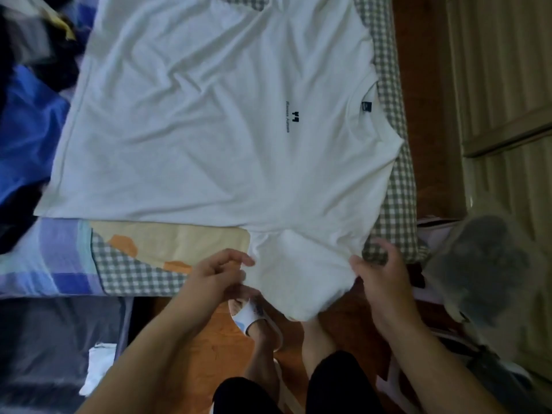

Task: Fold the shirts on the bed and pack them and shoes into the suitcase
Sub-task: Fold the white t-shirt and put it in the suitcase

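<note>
— Where is the shirt?

— The white T-shirt (209,130) lies spread flat, print side up, across the bed (397,186). Its neck opening sits at the bed's right edge, its hem toward the left side, where it meets a blue cloth (27,138). One sleeve hangs over the near edge of the bed, in front of me.

— What are your hands doing?

— My right hand (379,273) has the sleeve's right corner, thumb and curled fingers pinching the fabric just off the near edge. My left hand (215,273) is at the sleeve's left edge with the fingers loosely curled; the fingertips reach the cloth, but I cannot tell if they actually hold it.

— What else is on the bed?

— A grey-and-white checked sheet (131,273) shows under the shirt along the near and right edges, with a cream patch bearing orange shapes (167,240) beside it, and a blue-and-purple striped cloth (47,258) at the near left corner. Dark clothes (44,49) are piled at the far left corner.

— And below the bed?

— My feet stand on the wooden floor (215,339), one in a white slipper (254,321). A blurred grey thing (484,264) sits at the right, just past the bed's near right corner; I cannot tell what it is.
</note>
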A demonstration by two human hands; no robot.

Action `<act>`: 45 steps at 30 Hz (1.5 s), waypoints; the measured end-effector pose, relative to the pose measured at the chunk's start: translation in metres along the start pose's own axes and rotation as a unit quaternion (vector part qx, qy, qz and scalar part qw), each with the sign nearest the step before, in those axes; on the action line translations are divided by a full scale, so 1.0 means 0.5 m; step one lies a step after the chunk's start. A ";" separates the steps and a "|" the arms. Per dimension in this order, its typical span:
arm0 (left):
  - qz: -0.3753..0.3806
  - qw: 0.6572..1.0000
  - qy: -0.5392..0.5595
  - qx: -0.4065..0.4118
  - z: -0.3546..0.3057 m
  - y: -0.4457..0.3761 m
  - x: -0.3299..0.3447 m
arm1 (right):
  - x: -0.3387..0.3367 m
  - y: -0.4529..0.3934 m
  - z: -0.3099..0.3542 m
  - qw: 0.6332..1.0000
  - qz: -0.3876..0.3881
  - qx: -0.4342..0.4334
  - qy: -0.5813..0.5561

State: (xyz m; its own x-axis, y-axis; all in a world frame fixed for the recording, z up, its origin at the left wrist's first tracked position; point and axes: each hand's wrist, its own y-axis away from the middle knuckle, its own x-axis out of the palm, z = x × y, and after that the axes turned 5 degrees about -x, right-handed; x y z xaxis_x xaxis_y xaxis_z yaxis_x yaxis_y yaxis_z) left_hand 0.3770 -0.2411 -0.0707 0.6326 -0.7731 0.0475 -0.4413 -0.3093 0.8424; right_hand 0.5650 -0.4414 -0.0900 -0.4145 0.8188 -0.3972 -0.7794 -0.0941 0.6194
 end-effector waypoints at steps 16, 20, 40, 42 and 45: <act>-0.125 0.987 0.093 -0.032 -0.073 -0.144 0.041 | 0.023 -0.129 0.072 0.968 0.069 -0.136 0.198; -0.108 0.990 0.081 -0.027 -0.057 -0.146 0.059 | -0.020 -0.127 0.050 0.956 0.018 -0.179 0.233; -0.222 0.974 -0.052 -0.002 -0.032 -0.174 0.048 | 0.133 -0.213 0.160 0.895 0.009 -0.324 0.306; -0.267 0.952 -0.148 0.011 -0.031 -0.170 0.052 | 0.154 -0.236 0.172 0.877 0.003 -0.349 0.329; -0.321 0.884 -0.330 0.082 -0.021 -0.158 0.054 | 0.145 -0.235 0.161 0.865 -0.021 -0.365 0.344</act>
State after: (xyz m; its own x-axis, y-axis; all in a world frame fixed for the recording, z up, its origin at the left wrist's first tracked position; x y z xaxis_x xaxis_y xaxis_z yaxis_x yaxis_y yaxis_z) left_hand 0.4355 -0.2317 -0.1305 0.3008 -0.5472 -0.7811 -0.2469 -0.8358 0.4904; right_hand 0.6644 -0.3254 -0.1370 -0.3640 0.3232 -0.8735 -0.7861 -0.6096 0.1021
